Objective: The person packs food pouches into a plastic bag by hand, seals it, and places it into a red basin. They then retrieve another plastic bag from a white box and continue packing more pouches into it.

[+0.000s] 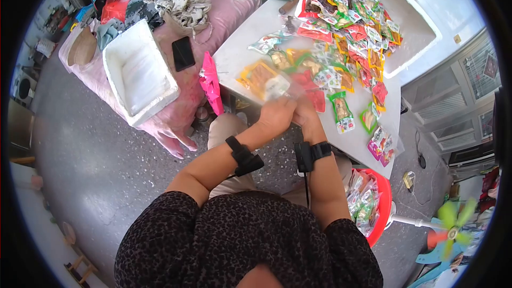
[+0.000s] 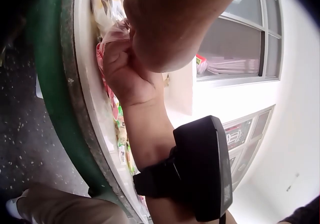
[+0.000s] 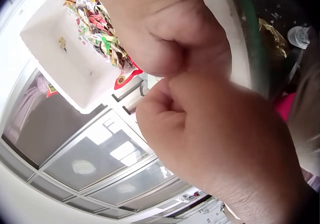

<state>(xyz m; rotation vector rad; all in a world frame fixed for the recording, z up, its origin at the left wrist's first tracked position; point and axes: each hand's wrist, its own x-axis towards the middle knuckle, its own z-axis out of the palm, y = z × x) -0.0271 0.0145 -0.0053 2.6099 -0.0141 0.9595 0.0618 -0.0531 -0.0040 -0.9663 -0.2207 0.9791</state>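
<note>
Both hands meet at the table's near edge, fingers curled together. My left hand [image 1: 276, 116] and my right hand [image 1: 305, 111] grip the gathered end of a clear plastic bag [image 2: 118, 32]. Blurred in the head view, the bag lies beyond the hands, with yellow-edged food packets [image 1: 260, 76] showing in or under it. In the left wrist view, the right hand [image 2: 131, 78] has clear film at its curled fingers. The right wrist view has the left hand [image 3: 220, 129] pressed against the right hand [image 3: 200, 38]; their fingertips are hidden there.
Snack packets [image 1: 341, 111] spread over the white table [image 1: 373, 152], spilling from a large foam box [image 1: 421, 40]. A red tub [image 1: 383, 208] of filled bags stands by the right leg. Left are an empty foam box [image 1: 141, 74], phone [image 1: 183, 53] and pink bag [image 1: 210, 82]. A fan [image 1: 452, 233] stands right.
</note>
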